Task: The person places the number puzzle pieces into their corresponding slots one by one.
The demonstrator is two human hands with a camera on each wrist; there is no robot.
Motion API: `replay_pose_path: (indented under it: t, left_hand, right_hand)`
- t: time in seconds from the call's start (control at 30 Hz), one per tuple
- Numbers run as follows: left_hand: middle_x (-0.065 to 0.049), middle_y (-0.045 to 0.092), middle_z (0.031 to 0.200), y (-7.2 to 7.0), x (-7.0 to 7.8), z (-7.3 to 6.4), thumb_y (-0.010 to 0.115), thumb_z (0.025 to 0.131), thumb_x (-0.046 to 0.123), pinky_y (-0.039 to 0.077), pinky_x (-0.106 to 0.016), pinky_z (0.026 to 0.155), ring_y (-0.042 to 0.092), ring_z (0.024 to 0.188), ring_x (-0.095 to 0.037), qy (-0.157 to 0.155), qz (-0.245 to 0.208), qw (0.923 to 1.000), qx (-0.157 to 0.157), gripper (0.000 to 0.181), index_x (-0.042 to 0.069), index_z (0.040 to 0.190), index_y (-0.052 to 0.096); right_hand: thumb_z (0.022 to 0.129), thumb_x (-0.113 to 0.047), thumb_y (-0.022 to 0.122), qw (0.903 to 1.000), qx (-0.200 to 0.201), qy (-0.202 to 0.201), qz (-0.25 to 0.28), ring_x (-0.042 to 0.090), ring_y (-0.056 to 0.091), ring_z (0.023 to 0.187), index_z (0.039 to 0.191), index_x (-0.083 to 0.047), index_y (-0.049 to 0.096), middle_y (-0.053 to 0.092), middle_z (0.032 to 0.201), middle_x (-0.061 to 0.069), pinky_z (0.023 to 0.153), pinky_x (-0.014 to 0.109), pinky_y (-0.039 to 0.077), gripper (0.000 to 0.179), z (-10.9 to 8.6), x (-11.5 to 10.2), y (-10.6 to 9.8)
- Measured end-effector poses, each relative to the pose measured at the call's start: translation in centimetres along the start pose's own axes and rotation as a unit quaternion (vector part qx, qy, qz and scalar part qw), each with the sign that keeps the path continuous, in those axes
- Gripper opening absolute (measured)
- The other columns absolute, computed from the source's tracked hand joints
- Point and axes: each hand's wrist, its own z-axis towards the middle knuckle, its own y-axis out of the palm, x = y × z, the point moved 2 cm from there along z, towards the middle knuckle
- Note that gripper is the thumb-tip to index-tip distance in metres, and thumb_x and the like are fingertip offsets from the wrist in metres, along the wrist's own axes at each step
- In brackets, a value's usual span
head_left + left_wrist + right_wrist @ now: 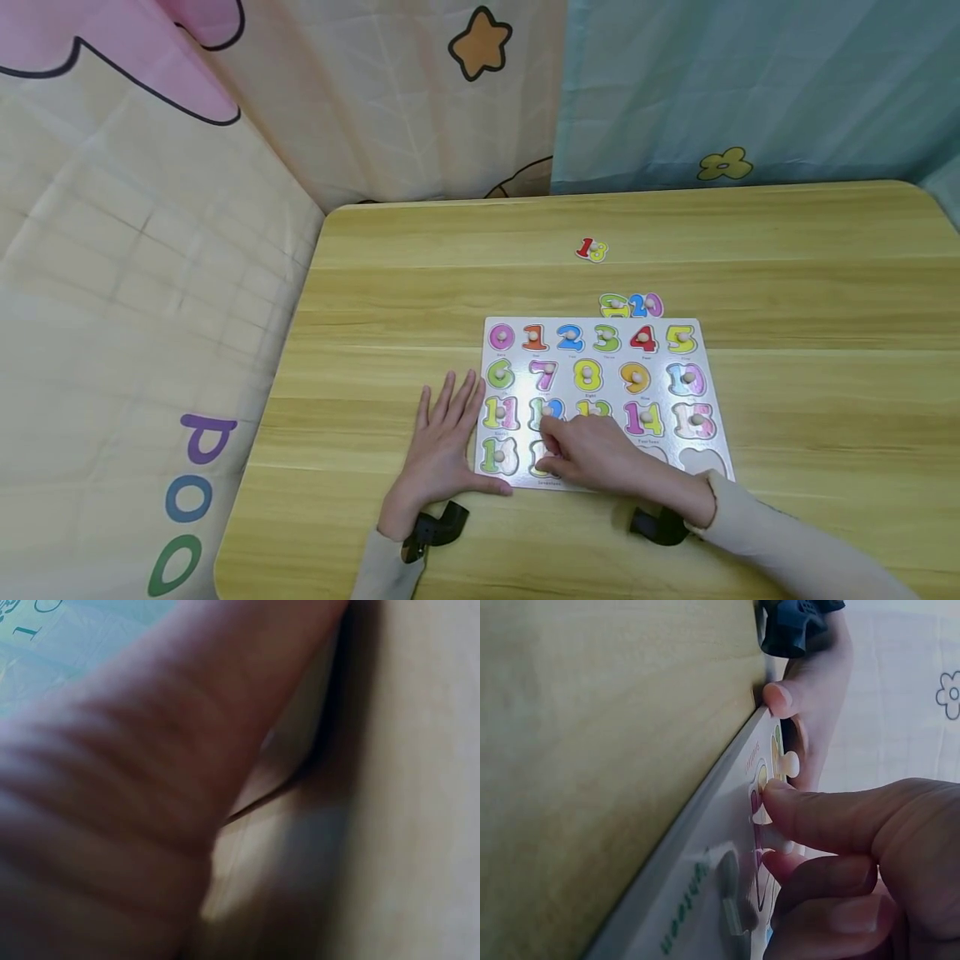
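Observation:
A white wooden number puzzle board (611, 354) with knobbed number pieces lies on the table. My left hand (444, 450) is spread flat at its left edge, fingers straight, thumb along the lower left corner. Over the bottom row, my right hand (592, 450) curls its fingers and thumb around the knob of the piece above the word Seventeen. In the right wrist view that piece (755, 801) sits in its slot, showing purple and yellow, with the thumb (817, 814) pressed against it. The right hand partly covers the 12 piece (553, 407). Mostly skin fills the blurred left wrist view.
Empty recesses show at the board's bottom right, one of them a pale recess (705, 460). Past the top edge lie a 20 piece (647, 305) and a green-and-yellow piece (615, 307). Farther back is a red-and-yellow piece (592, 249). Printed curtains (390, 100) border the table.

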Motion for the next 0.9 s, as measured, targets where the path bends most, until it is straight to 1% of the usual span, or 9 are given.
replay_pose_path:
  t: [0.27, 0.37, 0.47, 0.57, 0.67, 0.7, 0.8, 0.83, 0.9]
  left_hand:
    - [-0.005, 0.001, 0.159, 0.0, 0.0, 0.0, 0.062, 0.053, 0.086, -0.008, -0.052, 0.111, -0.008, 0.143, -0.03, 0.001, 0.002, 1.0, 0.002, 0.136, 0.011, 0.153, 0.007]
    - [-0.005, 0.001, 0.159, -0.1, 0.0, -0.1, 0.063, 0.053, 0.086, -0.008, -0.052, 0.111, -0.008, 0.143, -0.03, 0.0, 0.001, 1.0, 0.002, 0.137, 0.011, 0.153, 0.007]
    - [-0.005, 0.001, 0.159, -0.1, 0.0, -0.1, 0.062, 0.053, 0.086, -0.008, -0.052, 0.111, -0.008, 0.143, -0.03, -0.001, 0.003, 1.0, 0.0, 0.137, 0.011, 0.153, 0.007]
    - [-0.005, 0.001, 0.159, -0.1, 0.0, -0.1, 0.061, 0.053, 0.087, -0.008, -0.052, 0.111, -0.008, 0.143, -0.03, -0.002, 0.005, 1.0, -0.003, 0.137, 0.011, 0.153, 0.006]
    - [-0.005, 0.001, 0.159, -0.1, 0.0, -0.1, 0.061, 0.053, 0.087, -0.008, -0.052, 0.111, -0.008, 0.143, -0.03, -0.001, 0.002, 1.0, -0.004, 0.137, 0.011, 0.153, 0.006]
    - [-0.005, 0.001, 0.159, -0.1, 0.0, -0.1, 0.061, 0.053, 0.087, -0.008, -0.052, 0.111, -0.008, 0.143, -0.03, -0.001, 0.001, 1.0, -0.004, 0.137, 0.011, 0.153, 0.006]
    - [-0.005, 0.001, 0.159, -0.1, 0.0, -0.1, 0.062, 0.052, 0.086, -0.008, -0.052, 0.111, -0.008, 0.143, -0.03, -0.001, 0.0, 1.0, -0.002, 0.137, 0.011, 0.153, 0.006]
    - [-0.005, 0.001, 0.159, -0.1, 0.0, -0.1, 0.062, 0.052, 0.086, -0.008, -0.052, 0.111, -0.008, 0.143, -0.03, -0.002, -0.001, 1.0, -0.002, 0.138, 0.011, 0.153, 0.006]
    - [-0.005, 0.001, 0.159, -0.1, 0.0, -0.1, 0.062, 0.052, 0.086, -0.009, -0.052, 0.111, -0.008, 0.143, -0.03, -0.002, 0.0, 1.0, -0.001, 0.138, 0.012, 0.153, 0.006]
  right_hand:
    - [0.083, -0.035, 0.073, 0.9999, 0.0, 0.005, -0.013, 0.005, 0.035, 0.046, 0.073, -0.021, 0.042, 0.035, 0.053, -0.012, 0.044, 0.024, 0.027, 0.035, -0.1, -0.3, -0.1]
    - [0.083, -0.037, 0.072, 0.9996, -0.006, 0.002, -0.029, 0.005, 0.034, 0.045, 0.073, -0.02, 0.043, 0.035, 0.052, -0.012, 0.044, 0.024, 0.026, 0.035, -0.1, -0.4, -0.2]
    - [0.083, -0.043, 0.071, 0.9984, -0.02, -0.009, -0.051, 0.005, 0.034, 0.045, 0.073, -0.021, 0.044, 0.035, 0.051, -0.012, 0.044, 0.024, 0.026, 0.036, 0.1, -0.4, -0.5]
    - [0.082, -0.049, 0.069, 0.9977, -0.045, -0.012, -0.049, 0.005, 0.035, 0.046, 0.071, -0.022, 0.047, 0.037, 0.051, -0.013, 0.044, 0.024, 0.027, 0.036, 0.7, 0.1, -1.7]
    - [0.085, -0.05, 0.065, 0.9977, -0.066, 0.017, -0.008, 0.007, 0.039, 0.048, 0.072, -0.023, 0.053, 0.043, 0.052, -0.01, 0.046, 0.025, 0.029, 0.032, 2.3, 1.4, -4.2]
    - [0.087, -0.048, 0.064, 0.9974, -0.064, 0.033, 0.011, 0.008, 0.041, 0.049, 0.074, -0.022, 0.055, 0.044, 0.054, -0.009, 0.047, 0.026, 0.03, 0.031, 3.0, 2.2, -5.2]
    - [0.09, -0.041, 0.063, 0.9942, -0.017, 0.085, 0.063, 0.014, 0.044, 0.051, 0.079, -0.017, 0.06, 0.047, 0.058, -0.003, 0.047, 0.028, 0.033, 0.027, 5.4, 5.0, -8.2]
    - [0.092, -0.039, 0.062, 0.9927, 0.007, 0.098, 0.071, 0.015, 0.044, 0.052, 0.081, -0.015, 0.061, 0.047, 0.059, -0.002, 0.048, 0.028, 0.033, 0.026, 6.2, 6.1, -9.1]
    - [0.093, -0.037, 0.061, 0.9854, 0.057, 0.135, 0.086, 0.018, 0.043, 0.053, 0.084, -0.01, 0.061, 0.046, 0.06, 0.002, 0.048, 0.029, 0.033, 0.028, 7.7, 8.3, -10.7]
